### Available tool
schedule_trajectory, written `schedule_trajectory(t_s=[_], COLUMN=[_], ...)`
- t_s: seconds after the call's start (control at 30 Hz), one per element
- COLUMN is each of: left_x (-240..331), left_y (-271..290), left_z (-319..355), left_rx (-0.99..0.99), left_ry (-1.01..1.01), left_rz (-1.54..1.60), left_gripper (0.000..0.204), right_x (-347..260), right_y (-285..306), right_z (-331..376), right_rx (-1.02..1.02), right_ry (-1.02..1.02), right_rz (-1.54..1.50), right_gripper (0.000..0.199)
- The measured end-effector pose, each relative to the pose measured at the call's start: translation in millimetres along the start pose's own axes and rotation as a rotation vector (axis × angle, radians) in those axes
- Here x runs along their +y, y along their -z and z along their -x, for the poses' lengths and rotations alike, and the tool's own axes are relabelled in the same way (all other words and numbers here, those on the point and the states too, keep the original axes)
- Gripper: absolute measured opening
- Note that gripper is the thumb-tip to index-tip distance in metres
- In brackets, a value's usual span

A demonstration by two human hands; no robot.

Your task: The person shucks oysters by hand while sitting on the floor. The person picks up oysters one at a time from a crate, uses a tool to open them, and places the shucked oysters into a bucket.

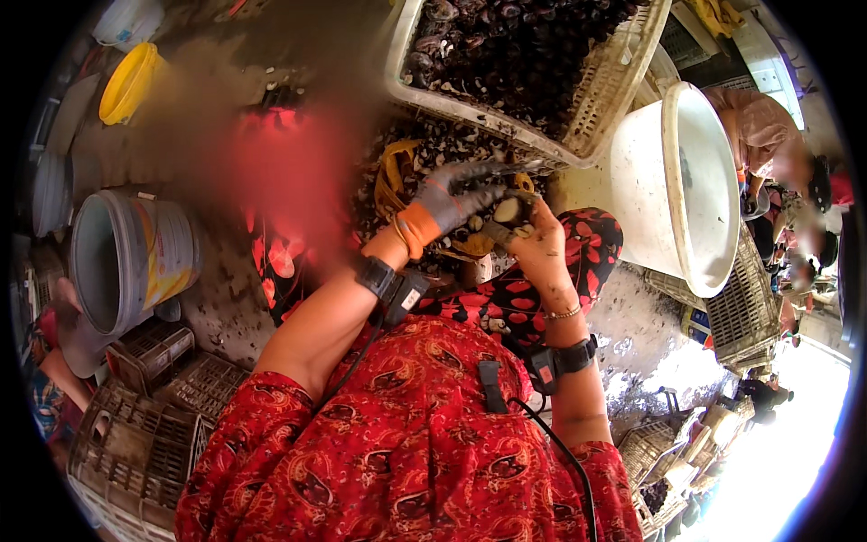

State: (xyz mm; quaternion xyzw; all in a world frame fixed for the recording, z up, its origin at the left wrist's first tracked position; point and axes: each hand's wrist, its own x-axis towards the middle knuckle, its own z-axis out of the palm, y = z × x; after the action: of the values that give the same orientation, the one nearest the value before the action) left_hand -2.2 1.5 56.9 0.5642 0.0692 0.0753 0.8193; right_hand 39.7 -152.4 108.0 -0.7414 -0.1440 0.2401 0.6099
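My left hand (449,200) wears a grey glove with an orange cuff. Its fingers stretch apart towards my right hand, their tips close to the shellfish; I see no firm grip on anything. My right hand (542,237), mostly bare with dark coverings on some fingertips, is closed round a shellfish (508,211) with a pale, rounded face turned up. A thin dark piece (522,167) lies by the gloved fingertips; its kind is unclear. Beneath both hands is a heap of dark and whitish shell bits (470,144), with a yellow-orange strip (394,176) on it.
Beyond my hands stands a pale crate (479,110) of dark shellfish. A large white tub (632,185) is on the right, and a grey bucket (149,253) on the left. Stacked crates (135,443) sit lower left. Other people (763,126) are at both sides. A red blur covers the left-centre.
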Motion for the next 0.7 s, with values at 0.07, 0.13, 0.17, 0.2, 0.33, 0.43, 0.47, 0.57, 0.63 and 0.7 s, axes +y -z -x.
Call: schedule_trajectory(t_s=[0.07,0.13,0.17,0.2,0.33,0.43,0.47,0.57,0.63,0.7], left_x=[10.6,-0.8,-5.8,-6.1,-14.4,-10.4,-8.9,-23.3,-19.6,-7.2], left_y=[-14.1,-14.7,-11.8,-9.8,7.8,4.3,4.4,16.7,20.6,20.0], left_z=[6.0,6.0,6.0,6.0,12.6,11.0,11.6,2.3,-1.7,-3.0], left_rx=[-0.052,-0.076,-0.070,-0.024,-0.060,-0.146,-0.176,-0.086,0.033,0.017], left_ry=[-0.071,-0.039,-0.041,0.115,0.294,0.442,0.443,0.377,0.309,0.116], left_rz=[-0.227,-0.386,-0.385,-0.224,0.226,0.863,0.894,0.590,0.256,0.247], left_gripper=[0.040,0.043,0.043,0.042,0.027,0.022,0.022,0.024,0.025,0.027], right_x=[31.6,30.1,27.8,25.1,15.8,11.4,13.8,21.9,17.6,5.3], right_y=[9.1,3.4,0.9,0.2,1.3,-4.8,-3.6,6.6,7.3,18.1], right_z=[-5.5,-11.5,-11.7,-10.7,-10.3,-11.3,-11.6,-8.5,-6.4,-3.7], right_rx=[-0.020,-0.050,-0.056,-0.037,-0.039,-0.064,-0.046,-0.015,0.027,0.005], right_ry=[0.022,0.086,0.089,0.135,0.113,0.145,0.227,0.253,0.227,-0.014], right_rz=[0.208,0.623,0.625,0.756,0.817,0.533,0.413,0.303,0.232,0.173], right_gripper=[0.034,0.033,0.033,0.029,0.025,0.024,0.023,0.024,0.027,0.025])
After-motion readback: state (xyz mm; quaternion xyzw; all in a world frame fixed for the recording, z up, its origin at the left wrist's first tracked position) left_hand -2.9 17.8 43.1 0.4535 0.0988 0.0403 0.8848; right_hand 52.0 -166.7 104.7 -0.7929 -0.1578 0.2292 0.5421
